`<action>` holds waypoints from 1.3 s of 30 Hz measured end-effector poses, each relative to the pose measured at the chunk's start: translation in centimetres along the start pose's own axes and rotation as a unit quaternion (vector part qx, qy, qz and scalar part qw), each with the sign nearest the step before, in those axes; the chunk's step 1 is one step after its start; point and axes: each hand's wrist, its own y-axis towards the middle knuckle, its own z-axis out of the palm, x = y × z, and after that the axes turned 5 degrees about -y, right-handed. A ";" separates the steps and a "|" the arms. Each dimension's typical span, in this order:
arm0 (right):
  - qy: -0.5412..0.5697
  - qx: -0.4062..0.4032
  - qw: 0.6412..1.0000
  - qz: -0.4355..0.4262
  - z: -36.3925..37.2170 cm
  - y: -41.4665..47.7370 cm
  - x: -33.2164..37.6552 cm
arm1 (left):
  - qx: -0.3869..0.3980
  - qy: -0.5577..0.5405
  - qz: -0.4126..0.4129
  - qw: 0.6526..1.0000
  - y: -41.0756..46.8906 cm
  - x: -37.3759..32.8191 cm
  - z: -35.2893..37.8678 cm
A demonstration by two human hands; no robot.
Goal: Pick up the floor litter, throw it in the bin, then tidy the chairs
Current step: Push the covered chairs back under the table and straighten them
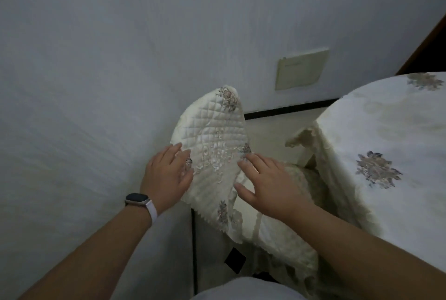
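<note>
A chair stands close to the wall, its back under a cream quilted cover [212, 135] with small flower embroidery. My left hand [169, 174], a watch on its wrist, lies with straight fingers against the cover's left side. My right hand [265, 181] has its fingers spread on the cover's right edge, above the lace-trimmed seat cover [280, 232]. Neither hand grips the fabric. No litter or bin is in view.
A table under a cream flowered cloth [386, 155] stands right of the chair, its edge close to the seat. The white wall [96, 82] runs along the left with a pale plate [301, 69] on it. Dark skirting [289, 109] and pale floor [270, 130] lie beyond.
</note>
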 end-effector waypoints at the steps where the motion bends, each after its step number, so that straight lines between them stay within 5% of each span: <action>1: 0.011 -0.005 1.000 -0.013 0.4 1.1 -0.1 | -0.007 -0.004 -0.011 1.000 0.4 0.5 -0.2; 12: 0.065 0.043 0.992 -0.095 4.2 11.1 0.5 | -0.016 -0.099 -0.202 0.974 0.9 2.1 1.3; 26: 0.025 0.084 0.975 -0.202 7.0 22.1 3.9 | 0.004 -0.257 -0.254 0.932 3.4 4.3 3.7; 39: 0.019 0.068 0.979 -0.189 7.1 21.6 3.3 | -0.046 -0.285 -0.285 0.914 3.7 2.3 4.5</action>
